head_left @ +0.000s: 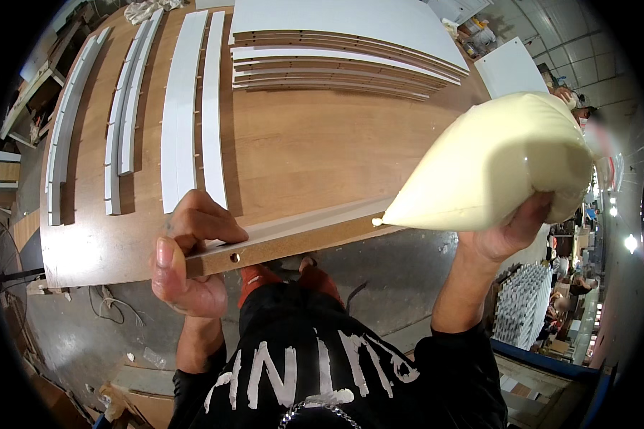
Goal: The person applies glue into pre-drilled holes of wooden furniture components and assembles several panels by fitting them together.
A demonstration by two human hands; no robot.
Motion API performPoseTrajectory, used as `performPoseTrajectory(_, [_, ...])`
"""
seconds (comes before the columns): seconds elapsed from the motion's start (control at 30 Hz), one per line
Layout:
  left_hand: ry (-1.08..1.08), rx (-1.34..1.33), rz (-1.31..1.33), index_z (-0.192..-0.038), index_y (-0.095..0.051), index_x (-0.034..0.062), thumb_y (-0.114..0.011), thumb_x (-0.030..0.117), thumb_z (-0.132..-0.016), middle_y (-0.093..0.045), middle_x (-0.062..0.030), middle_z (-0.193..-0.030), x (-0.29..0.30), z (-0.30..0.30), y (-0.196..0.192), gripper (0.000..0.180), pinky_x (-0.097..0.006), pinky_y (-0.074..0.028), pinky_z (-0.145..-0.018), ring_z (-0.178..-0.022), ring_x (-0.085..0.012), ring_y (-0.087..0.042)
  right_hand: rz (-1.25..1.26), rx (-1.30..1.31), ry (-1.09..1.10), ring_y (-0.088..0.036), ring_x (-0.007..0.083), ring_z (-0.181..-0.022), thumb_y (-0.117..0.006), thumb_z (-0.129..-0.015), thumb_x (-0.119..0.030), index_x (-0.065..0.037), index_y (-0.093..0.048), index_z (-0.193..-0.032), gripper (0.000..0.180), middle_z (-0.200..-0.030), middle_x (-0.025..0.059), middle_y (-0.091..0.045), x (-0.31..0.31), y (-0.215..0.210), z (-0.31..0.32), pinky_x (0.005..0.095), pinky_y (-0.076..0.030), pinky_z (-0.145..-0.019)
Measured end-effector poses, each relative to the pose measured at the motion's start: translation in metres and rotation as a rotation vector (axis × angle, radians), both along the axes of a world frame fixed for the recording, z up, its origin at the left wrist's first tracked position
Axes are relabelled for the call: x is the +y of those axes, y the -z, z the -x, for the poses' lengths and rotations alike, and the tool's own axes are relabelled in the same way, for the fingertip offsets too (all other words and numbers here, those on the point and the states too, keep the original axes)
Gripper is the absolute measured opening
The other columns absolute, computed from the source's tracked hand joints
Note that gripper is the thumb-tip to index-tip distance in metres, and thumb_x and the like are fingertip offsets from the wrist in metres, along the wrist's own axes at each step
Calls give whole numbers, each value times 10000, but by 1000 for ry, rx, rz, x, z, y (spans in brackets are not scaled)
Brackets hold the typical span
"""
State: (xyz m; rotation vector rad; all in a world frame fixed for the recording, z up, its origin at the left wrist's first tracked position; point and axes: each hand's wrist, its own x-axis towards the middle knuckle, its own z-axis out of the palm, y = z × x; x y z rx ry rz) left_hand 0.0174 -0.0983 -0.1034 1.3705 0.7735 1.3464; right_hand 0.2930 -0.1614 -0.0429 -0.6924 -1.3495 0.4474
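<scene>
Two hands engaged, head view. Left hand, 8 o'clock: clamped on white panel, raw drilled edge up, at workbench edge. Right hand, 4 o'clock: closed around cream glue bag, nozzle touching panel edge. White strips at 11 o'clock.

Left hand: grips the near end of a white-faced board, brown edge turned up.
Right hand: holds a cream-filled bag, its tip at a hole in the board's edge.
Table: wooden, with white strips and stacked panels.
</scene>
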Motion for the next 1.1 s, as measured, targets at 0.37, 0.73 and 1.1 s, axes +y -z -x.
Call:
performPoseTrajectory(0.37, [-54, 0, -115, -595, -536, -3, -211, 433, -879, -479, -120, -606, -1, -5, 2, 613, -294, -334, -526, -547, -171, -427, 80, -96, 220, -497, 249, -1189, -476, -919, -347, -66, -360, -1354, 531, -1309, 119, -474, -8, -7, -9, 425, -438, -982])
performPoseTrajectory(0.73, [-242, -95, -93, -619, -455, 47, -215, 396, -924, -437, -77, -570, 8, -15, 2, 522, -275, -335, -528, -542, -145, -385, 160, 285, 234, -526, 298, -1135, -400, -936, -473, -55, -365, -1338, 581, -1269, 148, -492, -24, -39, -107, 476, -454, -940])
performPoseTrajectory(1.1, [-238, -207, -63, -587, -432, 54, -254, 420, -920, -392, -65, -565, 8, -25, -3, 526, -263, -297, -488, -517, -146, -353, 165, 184, 121, -524, 229, -1154, -444, -936, -408, -57, -338, -1352, 554, -1275, 116, -496, -9, -13, -117, 399, -466, -954])
